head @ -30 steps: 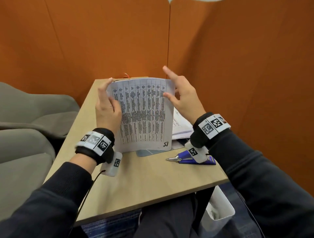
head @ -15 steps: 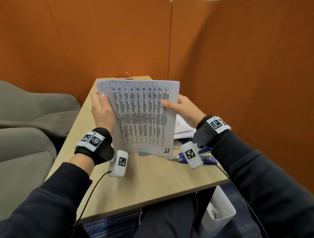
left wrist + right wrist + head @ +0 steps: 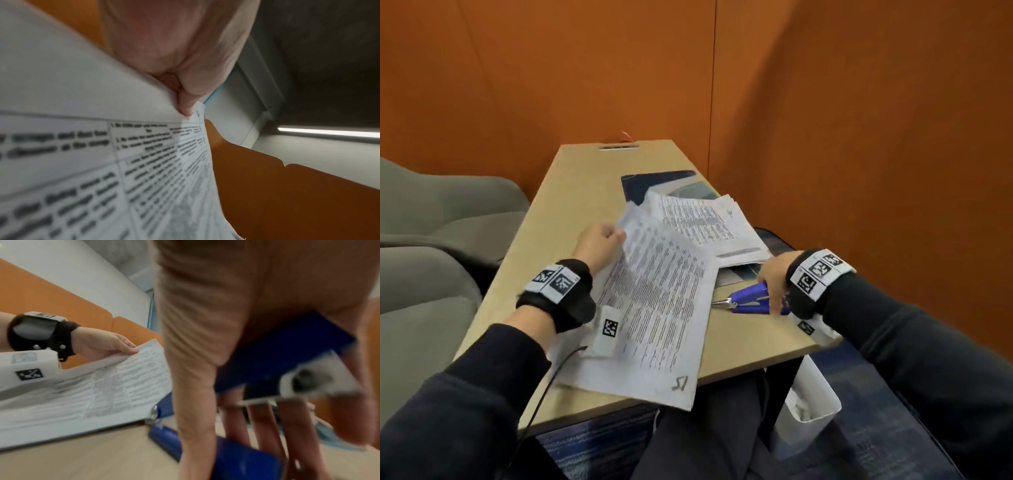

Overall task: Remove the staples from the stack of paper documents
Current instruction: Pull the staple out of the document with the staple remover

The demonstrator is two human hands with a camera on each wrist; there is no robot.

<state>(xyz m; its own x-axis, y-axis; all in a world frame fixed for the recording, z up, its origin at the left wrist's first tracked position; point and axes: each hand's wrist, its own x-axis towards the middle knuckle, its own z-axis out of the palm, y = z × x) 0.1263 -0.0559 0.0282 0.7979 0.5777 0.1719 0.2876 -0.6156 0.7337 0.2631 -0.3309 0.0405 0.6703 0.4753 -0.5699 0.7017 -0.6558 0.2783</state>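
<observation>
A printed document (image 3: 654, 308) marked "15" lies slanted over the table's front edge, its far corner lifted. My left hand (image 3: 616, 236) pinches that far corner between thumb and fingers; the left wrist view shows the thumb (image 3: 185, 104) pressed on the page (image 3: 82, 146). At the right, my right hand (image 3: 770, 294) grips a blue staple remover (image 3: 746, 298) whose metal tip points left toward the document. In the right wrist view my thumb and fingers wrap the blue staple remover (image 3: 277, 353). No staple can be made out.
A stack of other printed papers (image 3: 705, 222) rests on a dark folder (image 3: 654, 181) at the back right of the wooden table (image 3: 585, 178). Grey chairs (image 3: 431, 222) stand to the left. A white bin (image 3: 811, 401) sits under the table's right corner. Orange walls close the back and right.
The document, held upright by both hands before, now lies low over the table. My right hand has left it and taken hold of the blue staple remover.
</observation>
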